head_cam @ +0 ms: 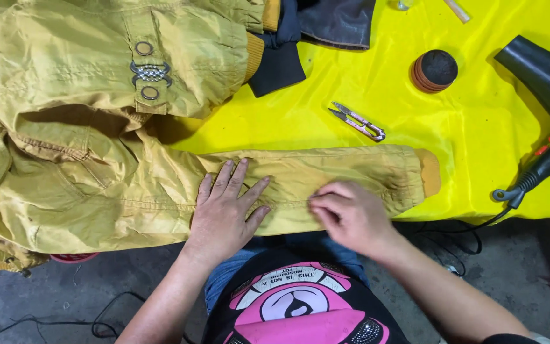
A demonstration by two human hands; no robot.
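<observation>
The near edge of the surface (479, 191) is taken up by the sleeve (326, 181) of a mustard jacket (84, 127), on which the left hand (224, 213) is spread flat and the right hand (351, 213) is curled. Open yellow cloth is left between the sleeve and the thread snips (359, 122). A further clear stretch is found between the snips, the round brown pad (434, 70) and the black hair dryer (549, 95), by which the right side is blocked. The left half is covered by the jacket body.
</observation>
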